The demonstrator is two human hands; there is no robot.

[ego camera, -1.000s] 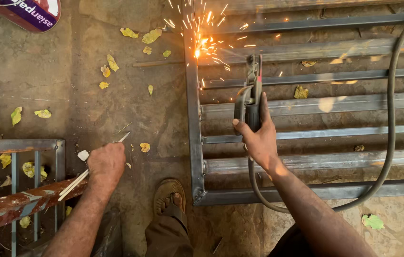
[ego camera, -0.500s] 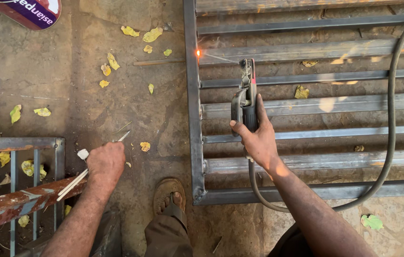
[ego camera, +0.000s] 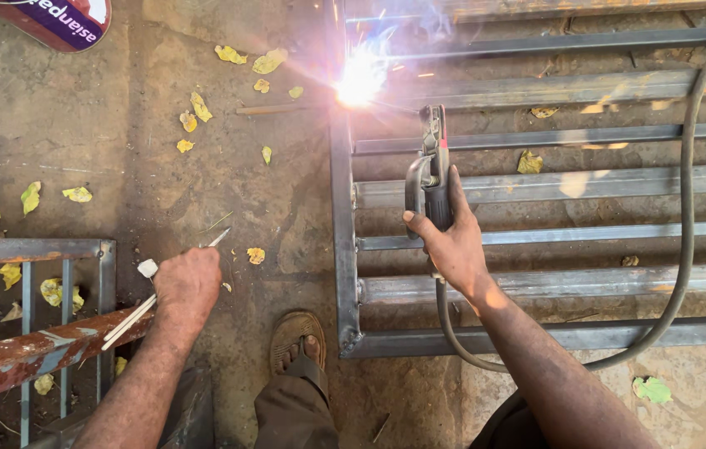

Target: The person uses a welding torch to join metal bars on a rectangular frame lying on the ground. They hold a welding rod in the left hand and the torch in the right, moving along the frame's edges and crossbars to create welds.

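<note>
My right hand [ego camera: 451, 243] grips the dark handle of a welding electrode holder [ego camera: 431, 170], pointed away from me over a grey steel grille frame [ego camera: 343, 249] lying on the ground. A bright white arc [ego camera: 360, 79] with bluish smoke flares at the frame's left upright, where a cross bar meets it. A thick cable [ego camera: 686, 249] loops from the holder round to the right. My left hand [ego camera: 187, 284] is closed round a few thin welding rods [ego camera: 131, 320], resting low at the left near a rusty beam [ego camera: 32, 353]. My sandalled foot [ego camera: 296, 341] stands beside the frame's corner.
A second barred metal frame [ego camera: 37, 249] lies at the lower left. Yellow dry leaves [ego camera: 199, 106] are scattered over the stained concrete floor. A red and purple printed object [ego camera: 61, 21] sits at the top left. The grille's bars [ego camera: 552, 237] fill the right side.
The arc has flared up bright again at the frame's joint, after dying to a small glow half a second ago. Both hands have stayed in about the same places.
</note>
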